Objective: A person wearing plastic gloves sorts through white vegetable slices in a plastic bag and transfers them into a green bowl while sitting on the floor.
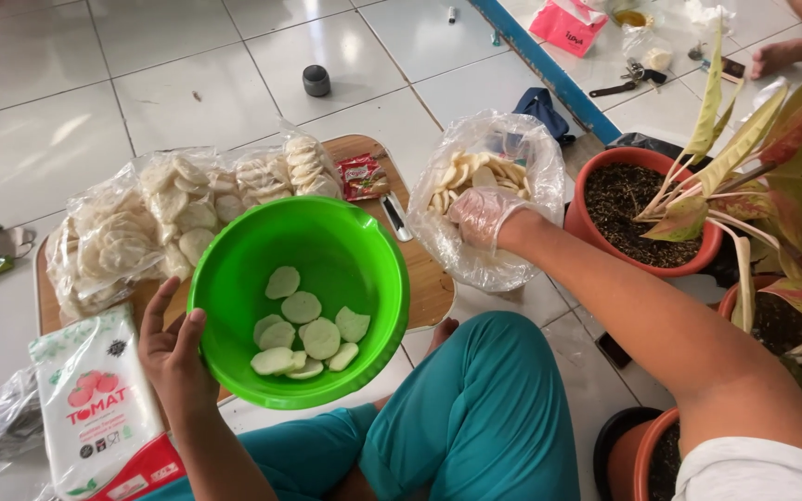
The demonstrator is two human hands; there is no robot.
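Teal-trousered knee [485,408] sits lowest in view. Our left hand [171,348] grips the rim of the green bowl [262,255], tilted toward us, with about 9 pale raw cracker discs [308,336] inside. Our right hand [482,213], in a thin plastic glove, is closed on crackers inside the open clear bag [475,250]. We judge the transfer early: the bag holds plenty, and the sealed cracker packs [178,209] on the wooden board [429,288] are unopened.

Head view: looking steeply down from the seated person's head, at arm's reach.
Facing: pointing forward over the teal-trousered knee [485,408] toward the white tiled floor [187,83].
Centre: framing the green bowl [252,269] and wooden board [424,288] close up.
Right edge: catching the potted plants [744,176].
Shared ground: being a single view, overlapping no other.
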